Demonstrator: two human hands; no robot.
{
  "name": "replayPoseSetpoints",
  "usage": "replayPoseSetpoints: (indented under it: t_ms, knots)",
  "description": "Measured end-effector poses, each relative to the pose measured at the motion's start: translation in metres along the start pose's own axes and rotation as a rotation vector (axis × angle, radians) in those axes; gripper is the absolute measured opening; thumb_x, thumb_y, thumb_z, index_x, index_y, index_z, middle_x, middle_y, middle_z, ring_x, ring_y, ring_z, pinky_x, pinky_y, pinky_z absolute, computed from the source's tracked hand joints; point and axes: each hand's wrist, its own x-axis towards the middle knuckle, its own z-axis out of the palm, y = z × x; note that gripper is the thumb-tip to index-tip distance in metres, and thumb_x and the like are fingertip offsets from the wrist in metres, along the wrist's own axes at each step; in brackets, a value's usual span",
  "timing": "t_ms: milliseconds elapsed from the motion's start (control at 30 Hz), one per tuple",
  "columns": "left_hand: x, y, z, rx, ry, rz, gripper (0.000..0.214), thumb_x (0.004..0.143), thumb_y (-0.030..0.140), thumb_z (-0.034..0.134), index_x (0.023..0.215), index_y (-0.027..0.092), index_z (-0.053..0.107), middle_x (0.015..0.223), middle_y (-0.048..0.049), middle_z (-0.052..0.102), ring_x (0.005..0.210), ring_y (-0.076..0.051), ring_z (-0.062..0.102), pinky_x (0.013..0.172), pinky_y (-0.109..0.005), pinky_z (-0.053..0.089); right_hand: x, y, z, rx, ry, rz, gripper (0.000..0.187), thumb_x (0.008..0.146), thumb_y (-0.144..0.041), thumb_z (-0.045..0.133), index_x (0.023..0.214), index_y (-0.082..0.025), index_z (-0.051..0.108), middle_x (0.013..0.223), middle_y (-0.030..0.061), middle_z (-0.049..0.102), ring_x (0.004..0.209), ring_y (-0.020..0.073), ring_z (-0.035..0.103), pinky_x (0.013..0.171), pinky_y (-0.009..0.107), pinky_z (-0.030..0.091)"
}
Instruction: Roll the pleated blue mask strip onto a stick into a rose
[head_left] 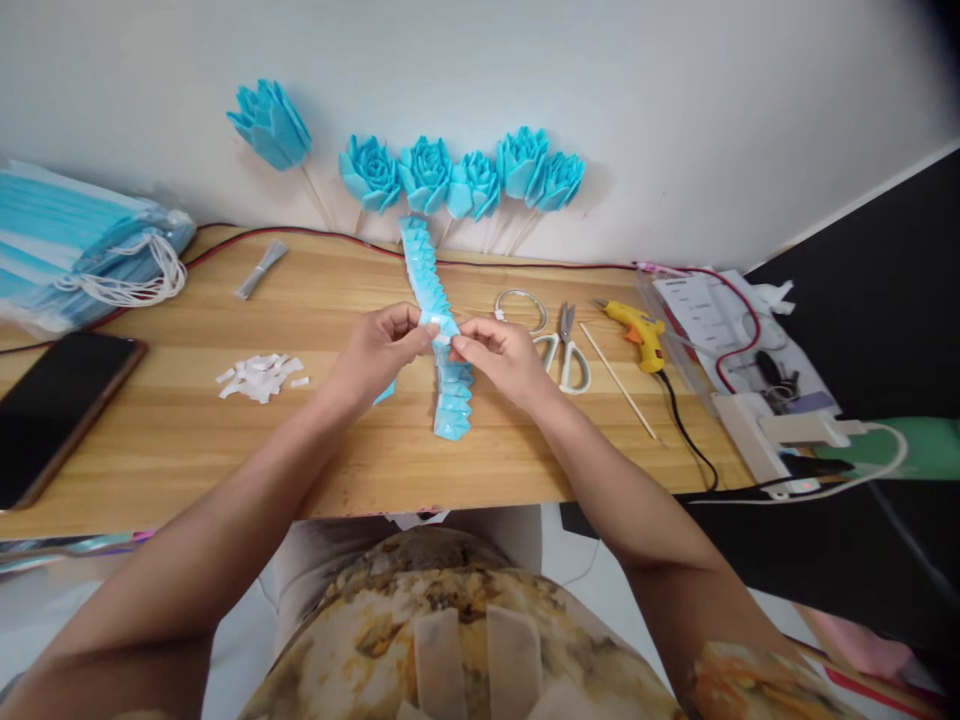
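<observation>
A long row of overlapping folded light-blue petals (pixel 422 262) runs from the wall side of the table toward me. Over its middle, my left hand (pixel 386 345) and my right hand (pixel 499 355) pinch a small blue piece (pixel 439 326) from either side. A white patch shows on that piece between my fingertips. Below my hands, more folded petals (pixel 454 400) continue the row. Beside my left wrist lies a small blue scrap (pixel 385 393), partly covered by the hand. Whether the pinched piece is joined to the row cannot be made out.
Several blue flowers on sticks (pixel 426 175) lean on the wall. Left are face masks (pixel 67 245), a phone (pixel 64 410) and white paper bits (pixel 260 377). Right are scissors (pixel 565 350), a tape ring (pixel 523 311), a stick (pixel 619 382), a yellow glue gun (pixel 636 335) and a power strip (pixel 757 440).
</observation>
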Motion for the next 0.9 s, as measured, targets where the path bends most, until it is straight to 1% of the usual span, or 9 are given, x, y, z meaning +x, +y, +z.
replayPoseSetpoints:
  t_ms: [167, 300, 367, 400, 467, 533, 600, 733, 900]
  knots:
    - [0.0, -0.003, 0.0, -0.056, -0.004, -0.016, 0.03, 0.077, 0.042, 0.076, 0.069, 0.02, 0.058, 0.058, 0.0031, 0.052, 0.054, -0.01, 0.042, 0.054, -0.025, 0.035, -0.002, -0.002, 0.001, -0.04, 0.034, -0.015, 0.026, 0.088, -0.046, 0.067, 0.078, -0.021, 0.068, 0.075, 0.0015, 0.074, 0.068, 0.014, 0.062, 0.062, 0.027, 0.047]
    - [-0.001, -0.003, 0.0, -0.077, -0.012, -0.035, 0.028, 0.081, 0.041, 0.074, 0.069, 0.019, 0.061, 0.061, 0.001, 0.057, 0.056, -0.011, 0.046, 0.056, -0.026, 0.04, -0.003, -0.003, 0.0, -0.053, 0.048, -0.025, 0.026, 0.089, -0.044, 0.067, 0.078, -0.021, 0.069, 0.075, 0.0014, 0.074, 0.067, 0.0136, 0.061, 0.061, 0.026, 0.046]
    - [-0.001, -0.004, 0.0, -0.082, 0.005, -0.032, 0.026, 0.082, 0.04, 0.073, 0.072, 0.019, 0.062, 0.062, 0.0009, 0.058, 0.057, -0.011, 0.047, 0.056, -0.026, 0.04, -0.003, -0.002, 0.0, -0.06, 0.054, -0.027, 0.026, 0.089, -0.045, 0.067, 0.078, -0.021, 0.069, 0.074, 0.0013, 0.074, 0.066, 0.0133, 0.061, 0.061, 0.026, 0.045]
    - [-0.001, -0.004, 0.001, -0.079, 0.033, -0.019, 0.023, 0.082, 0.039, 0.073, 0.075, 0.019, 0.063, 0.063, 0.0012, 0.058, 0.057, -0.011, 0.047, 0.056, -0.025, 0.04, -0.003, -0.002, 0.0, -0.068, 0.059, -0.03, 0.027, 0.089, -0.045, 0.067, 0.077, -0.021, 0.069, 0.073, 0.0011, 0.074, 0.065, 0.0131, 0.06, 0.06, 0.026, 0.045]
    - [-0.002, -0.004, 0.002, -0.04, 0.136, 0.041, 0.02, 0.082, 0.037, 0.073, 0.08, 0.02, 0.063, 0.066, 0.0018, 0.059, 0.059, -0.011, 0.048, 0.056, -0.025, 0.04, -0.003, -0.002, 0.0, -0.082, 0.079, -0.032, 0.027, 0.089, -0.045, 0.067, 0.076, -0.021, 0.069, 0.072, 0.0009, 0.073, 0.064, 0.0128, 0.059, 0.06, 0.026, 0.044]
    - [-0.003, -0.003, 0.003, 0.057, 0.252, 0.13, 0.019, 0.083, 0.036, 0.072, 0.08, 0.021, 0.061, 0.069, 0.0018, 0.059, 0.061, -0.011, 0.048, 0.057, -0.025, 0.039, -0.002, -0.002, 0.001, -0.082, 0.108, -0.027, 0.027, 0.088, -0.045, 0.067, 0.075, -0.021, 0.069, 0.071, 0.0008, 0.073, 0.064, 0.0131, 0.059, 0.06, 0.026, 0.045]
    - [-0.006, -0.002, 0.006, 0.187, 0.301, 0.212, 0.018, 0.085, 0.035, 0.07, 0.077, 0.021, 0.061, 0.069, 0.0018, 0.059, 0.062, -0.011, 0.047, 0.058, -0.026, 0.038, -0.001, -0.002, 0.002, -0.066, 0.137, -0.026, 0.027, 0.087, -0.046, 0.068, 0.076, -0.021, 0.069, 0.071, 0.001, 0.073, 0.065, 0.014, 0.06, 0.06, 0.027, 0.046]
    - [-0.01, -0.004, 0.008, 0.379, 0.235, 0.318, 0.012, 0.087, 0.029, 0.068, 0.077, 0.021, 0.068, 0.065, 0.0015, 0.059, 0.06, -0.013, 0.047, 0.06, -0.029, 0.038, 0.0, -0.002, 0.004, -0.031, 0.173, -0.033, 0.024, 0.084, -0.045, 0.069, 0.078, -0.022, 0.069, 0.071, 0.0007, 0.072, 0.068, 0.0151, 0.063, 0.063, 0.028, 0.049]
    - [-0.009, -0.01, 0.008, 0.448, 0.209, 0.317, 0.011, 0.088, 0.027, 0.066, 0.086, 0.023, 0.076, 0.07, -0.0002, 0.064, 0.064, -0.016, 0.053, 0.065, -0.031, 0.041, 0.0, -0.001, 0.006, -0.02, 0.16, -0.012, 0.024, 0.082, -0.047, 0.071, 0.08, -0.023, 0.069, 0.072, -0.0002, 0.072, 0.068, 0.015, 0.064, 0.063, 0.028, 0.05]
